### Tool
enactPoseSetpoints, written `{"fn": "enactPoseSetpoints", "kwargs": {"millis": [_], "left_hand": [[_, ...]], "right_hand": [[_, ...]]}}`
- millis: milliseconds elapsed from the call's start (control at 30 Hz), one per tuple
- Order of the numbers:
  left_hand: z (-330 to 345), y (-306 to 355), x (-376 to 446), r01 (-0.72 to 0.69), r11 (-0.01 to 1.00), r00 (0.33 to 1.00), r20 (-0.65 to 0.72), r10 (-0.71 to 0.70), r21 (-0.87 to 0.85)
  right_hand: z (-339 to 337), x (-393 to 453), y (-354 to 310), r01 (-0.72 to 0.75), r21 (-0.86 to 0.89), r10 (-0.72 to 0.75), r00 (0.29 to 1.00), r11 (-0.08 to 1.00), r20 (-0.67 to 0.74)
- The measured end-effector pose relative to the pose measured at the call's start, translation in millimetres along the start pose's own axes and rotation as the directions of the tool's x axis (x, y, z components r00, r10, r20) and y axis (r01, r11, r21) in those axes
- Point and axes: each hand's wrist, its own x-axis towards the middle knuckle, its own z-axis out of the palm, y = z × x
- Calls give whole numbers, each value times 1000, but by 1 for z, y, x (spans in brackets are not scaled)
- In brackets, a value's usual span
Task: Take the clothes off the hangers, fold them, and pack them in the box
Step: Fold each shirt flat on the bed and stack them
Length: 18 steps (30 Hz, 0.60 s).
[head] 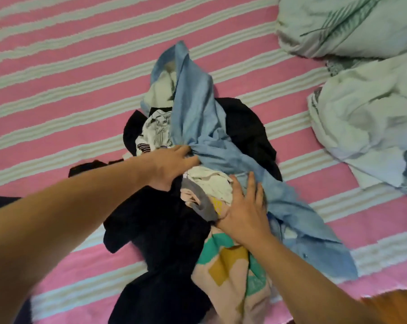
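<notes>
Mid-bed (57,73), tangled clothes pile (165,230): left hand (172,166) grips blue shirt (198,113) at its bunched middle, right hand (244,216) presses flat with fingers spread; risk: lifting shirt drags entangled garments along; hangers and box not visible.

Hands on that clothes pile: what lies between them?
In the head view, between the left hand and right hand lies crumpled white cloth and a grey piece.
</notes>
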Motion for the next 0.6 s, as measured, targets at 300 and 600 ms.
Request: {"fn": "enactPoseSetpoints", "kwargs": {"millis": [300,600], "left_hand": [[-13,73,-67,164,903,911,-290,-293,-398],[-272,163,-108,149,906,667,-636,-387,-395]], "right_hand": [[-58,-12,-3,92,124,-86,995,988,-53],[-342,-68,25,355,54,-297,849,933,-437]]}}
